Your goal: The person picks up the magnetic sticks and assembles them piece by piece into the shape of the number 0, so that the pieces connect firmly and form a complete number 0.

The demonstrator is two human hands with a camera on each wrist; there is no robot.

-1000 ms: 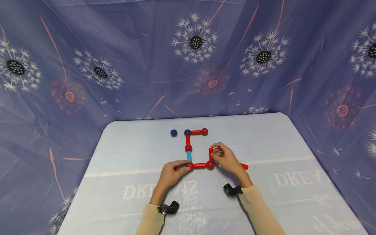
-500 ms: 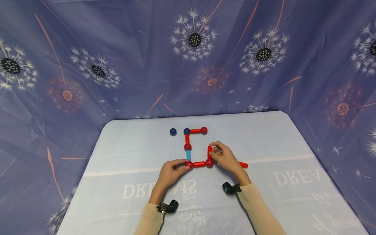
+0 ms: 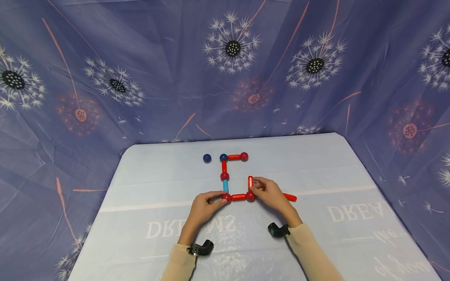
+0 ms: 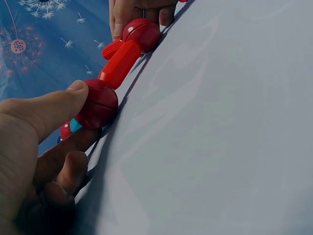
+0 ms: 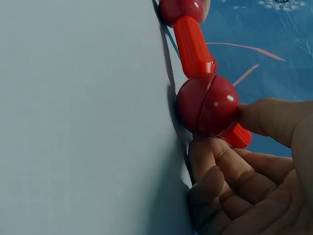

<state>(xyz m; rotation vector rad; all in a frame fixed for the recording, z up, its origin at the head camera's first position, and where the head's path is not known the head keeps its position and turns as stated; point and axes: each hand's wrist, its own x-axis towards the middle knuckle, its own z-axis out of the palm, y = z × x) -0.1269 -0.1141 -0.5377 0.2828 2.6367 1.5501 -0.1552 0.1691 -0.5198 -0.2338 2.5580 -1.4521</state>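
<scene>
My left hand (image 3: 205, 207) pinches a red ball (image 4: 100, 105) at the near left corner of a ball-and-rod shape. From that ball a light blue rod (image 3: 225, 185) runs away from me, and a red rod (image 3: 239, 197) leads right to a second red ball (image 5: 208, 105). My right hand (image 3: 270, 193) pinches this second ball, thumb on its side and fingers opposite, as the right wrist view shows. Another red rod (image 3: 250, 183) points away from the second ball, beside my right fingers; its far end has no ball.
Farther back, the shape continues through a red ball (image 3: 224, 176), a red rod (image 3: 224, 166), a dark blue ball (image 3: 223, 157), and a red rod (image 3: 234, 157) ending in a red ball (image 3: 244, 156). A loose blue ball (image 3: 207, 158) lies left; a red rod (image 3: 290, 197) lies right of my right hand.
My right fingers have slid from the far end of the upright-pointing red rod down toward the ball, leaving more of that rod showing. My left hand stays on its ball.
</scene>
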